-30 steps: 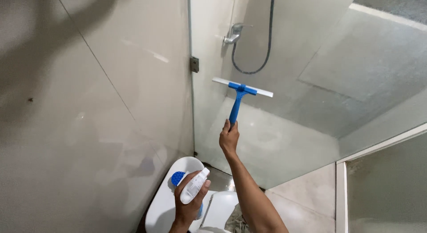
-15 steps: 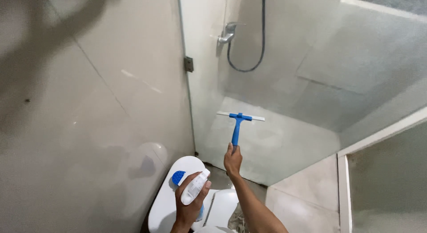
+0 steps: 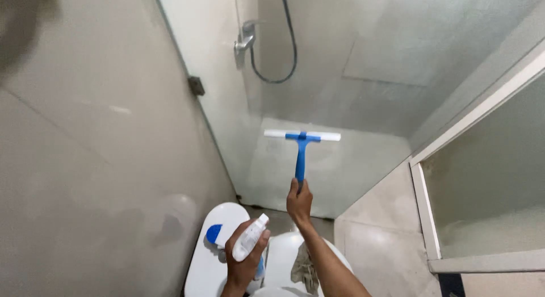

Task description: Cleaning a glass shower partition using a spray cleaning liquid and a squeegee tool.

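My right hand (image 3: 299,201) grips the blue handle of a squeegee (image 3: 301,141), whose white blade lies flat against the glass shower panel (image 3: 238,138) at mid height. My left hand (image 3: 243,264) is lower and closer to me, closed around a white spray bottle (image 3: 250,238) with a blue trigger head (image 3: 214,234). The bottle hangs over a white toilet (image 3: 213,268) below me.
A tiled wall (image 3: 96,138) stands at left with a dark hinge (image 3: 196,85) on the glass edge. Behind the glass are a chrome tap (image 3: 244,43) and a dark shower hose (image 3: 284,59). A white-framed glass panel (image 3: 482,178) stands at right, and a cloth (image 3: 306,271) lies on the toilet.
The squeegee has slid down the glass with my right hand. My view has tilted lower and closer. The left hand keeps the spray bottle in place.
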